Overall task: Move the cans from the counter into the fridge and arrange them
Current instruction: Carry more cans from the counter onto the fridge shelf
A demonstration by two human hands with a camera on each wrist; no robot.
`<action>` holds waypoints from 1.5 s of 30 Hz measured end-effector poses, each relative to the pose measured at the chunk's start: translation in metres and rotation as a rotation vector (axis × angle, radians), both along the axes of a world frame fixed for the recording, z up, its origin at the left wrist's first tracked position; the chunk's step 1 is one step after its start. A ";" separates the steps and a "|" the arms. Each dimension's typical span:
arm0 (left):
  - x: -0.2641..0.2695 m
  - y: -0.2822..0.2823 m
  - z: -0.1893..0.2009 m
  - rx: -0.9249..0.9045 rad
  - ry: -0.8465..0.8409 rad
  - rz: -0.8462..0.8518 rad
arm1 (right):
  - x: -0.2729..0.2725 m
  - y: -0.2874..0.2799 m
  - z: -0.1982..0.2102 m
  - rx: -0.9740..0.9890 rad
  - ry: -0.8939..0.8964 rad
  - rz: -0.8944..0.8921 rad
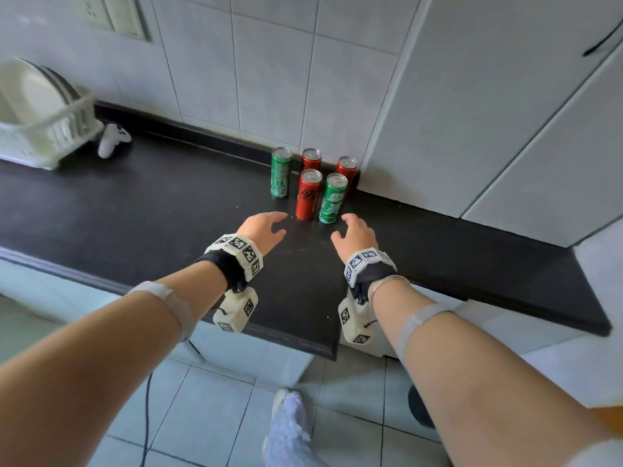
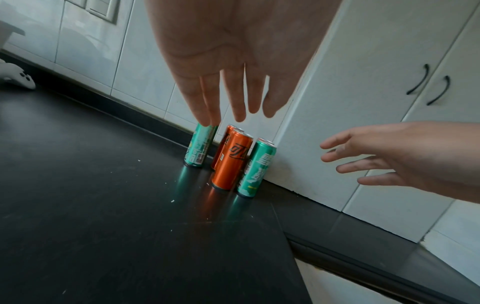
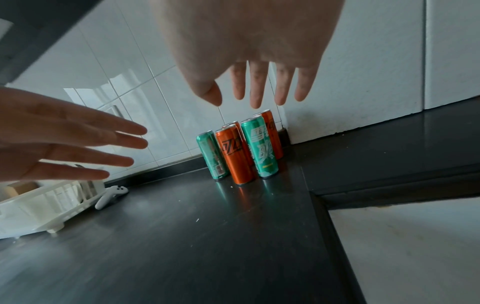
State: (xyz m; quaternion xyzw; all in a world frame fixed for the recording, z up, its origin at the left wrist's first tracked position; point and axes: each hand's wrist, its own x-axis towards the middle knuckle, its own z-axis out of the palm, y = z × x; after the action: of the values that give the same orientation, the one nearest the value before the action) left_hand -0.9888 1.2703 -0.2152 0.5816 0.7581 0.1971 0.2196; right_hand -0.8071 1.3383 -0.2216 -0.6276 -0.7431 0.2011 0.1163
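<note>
From the head camera: five tall slim drink cans stand upright in a tight cluster at the back of the glossy black counter [image 1: 135, 210], tucked into the corner where the white tiled wall meets a white cabinet side. Back row is a green can [image 1: 281, 172], a red can [image 1: 311, 159] and another red can [image 1: 347, 170]; the front pair is a red can with black lettering [image 1: 308, 194] and a green can with white print [image 1: 333, 198]. The left hand [image 1: 261, 230] and right hand [image 1: 355, 234] hover just short of the front pair, fingers spread and relaxed, holding nothing. Off to the left sit a white plastic dish rack [image 1: 50, 129] and a white game controller [image 1: 113, 139].

Left wrist camera: the left hand's fingers [image 2: 235, 94] hang straight above the cans, not touching any, and the right hand [image 2: 405, 156] comes in from the side, loose too.

Right wrist camera: same deal. The right hand's fingers [image 3: 258, 82] are splayed over the cluster, and the left hand [image 3: 52, 135] sits off to the side, empty.
</note>
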 end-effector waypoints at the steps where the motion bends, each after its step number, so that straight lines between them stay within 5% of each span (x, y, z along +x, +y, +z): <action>1: -0.004 0.012 -0.003 -0.003 -0.001 0.001 | -0.004 0.014 -0.003 -0.004 0.005 -0.007; 15: -0.049 0.165 -0.045 -0.087 0.023 -0.031 | -0.043 0.160 -0.057 -0.194 0.082 -0.168; 26: -0.077 0.181 -0.075 -0.190 0.026 -0.101 | -0.068 0.163 -0.071 -0.159 0.275 -0.389; 35: -0.091 0.188 -0.045 -0.184 0.020 -0.156 | -0.080 0.140 -0.023 0.111 0.405 -0.490; 45: -0.076 0.190 -0.036 -0.203 -0.077 -0.245 | -0.079 0.126 0.006 0.188 0.390 -0.525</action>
State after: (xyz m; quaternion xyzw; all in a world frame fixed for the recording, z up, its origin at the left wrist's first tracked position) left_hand -1.0652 1.4600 -0.2507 0.6364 0.6886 0.1132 0.3285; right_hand -0.8859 1.4641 -0.2152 -0.7339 -0.5351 0.2113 0.3612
